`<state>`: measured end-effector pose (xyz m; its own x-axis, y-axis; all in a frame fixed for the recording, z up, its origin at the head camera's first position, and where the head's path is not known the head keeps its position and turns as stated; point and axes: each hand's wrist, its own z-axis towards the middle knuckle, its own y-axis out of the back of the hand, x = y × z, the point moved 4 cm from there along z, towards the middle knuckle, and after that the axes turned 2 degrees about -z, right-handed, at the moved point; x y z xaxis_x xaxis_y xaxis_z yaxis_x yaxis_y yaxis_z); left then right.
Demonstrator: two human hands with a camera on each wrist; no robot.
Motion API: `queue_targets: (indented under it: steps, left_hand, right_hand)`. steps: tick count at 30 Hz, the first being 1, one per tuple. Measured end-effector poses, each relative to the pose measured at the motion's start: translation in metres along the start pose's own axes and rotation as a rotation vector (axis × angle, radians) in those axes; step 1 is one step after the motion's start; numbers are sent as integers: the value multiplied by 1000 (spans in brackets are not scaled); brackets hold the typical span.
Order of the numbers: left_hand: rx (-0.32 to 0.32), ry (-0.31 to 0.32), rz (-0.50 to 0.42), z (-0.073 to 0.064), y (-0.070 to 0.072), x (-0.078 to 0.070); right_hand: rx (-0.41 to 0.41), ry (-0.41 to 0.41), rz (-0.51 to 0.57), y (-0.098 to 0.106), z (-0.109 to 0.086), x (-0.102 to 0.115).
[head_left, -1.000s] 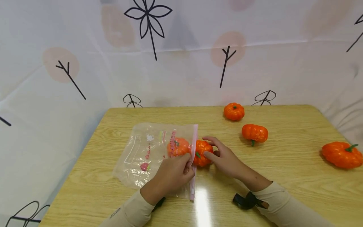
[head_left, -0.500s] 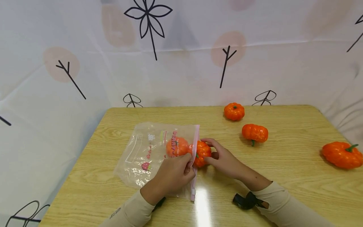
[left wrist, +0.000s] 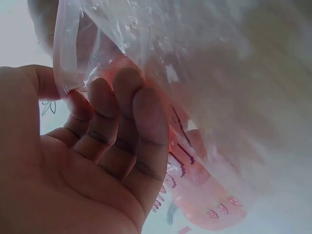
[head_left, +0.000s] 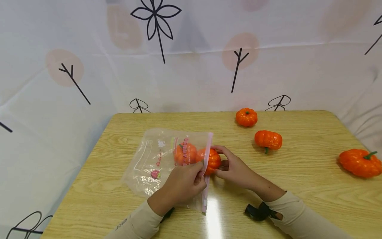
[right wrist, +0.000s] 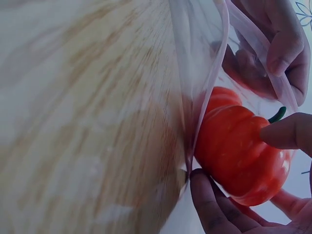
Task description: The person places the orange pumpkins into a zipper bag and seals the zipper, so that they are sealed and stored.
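A clear zip bag (head_left: pixel 143 172) with a pink rim and strawberry prints lies on the table, its mouth facing right. My left hand (head_left: pixel 183 182) pinches the bag's upper edge and lifts it. One orange toy pumpkin (head_left: pixel 182 154) shows through the plastic inside. A second orange pumpkin (head_left: pixel 214 160) with a green stem sits partly through the mouth, against the first. My right hand (head_left: pixel 235 167) grips this second pumpkin from the right, thumb near its stem, as the right wrist view shows the pumpkin (right wrist: pixel 241 153) between thumb and fingers.
On the wooden table (head_left: pixel 304 199), a small pumpkin (head_left: pixel 246 117) stands at the back edge. Another pumpkin (head_left: pixel 268 140) lies tipped right of my right hand, and a larger pumpkin (head_left: pixel 360 163) is at the far right. A patterned cloth (head_left: pixel 197 79) hangs behind.
My right hand has pushed the second pumpkin left into the bag's mouth. The bag's rim has shifted slightly right over it. The left hand keeps its pinch.
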<state>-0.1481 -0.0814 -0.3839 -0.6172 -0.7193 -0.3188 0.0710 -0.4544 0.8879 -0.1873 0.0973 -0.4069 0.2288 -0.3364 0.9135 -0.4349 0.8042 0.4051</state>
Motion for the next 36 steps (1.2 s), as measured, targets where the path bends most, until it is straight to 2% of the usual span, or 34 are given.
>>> queue_targets:
  steps: [7,15,20,29,32,36]
  left_hand:
    - [16,-9,-17,0,0,0]
    - [38,-30,-137,-1,1,-1]
    - [37,-68,-164,-1,1,-2]
    - [40,-127,-121,-1,0,-5]
    - [33,-147,-93,-1,-1,-6]
    - [37,-143,-60,-1,-1,-6]
  right_hand:
    - [-22,19,-3,0,1,-1]
    - [-26,13,23,0,0,-2]
    - [-18,17,50,-1,0,-1]
    - [-15,17,55,1,0,-4]
    - [-20,-3,52,1,0,-5]
    - [-39,-39,23,3,1,-7]
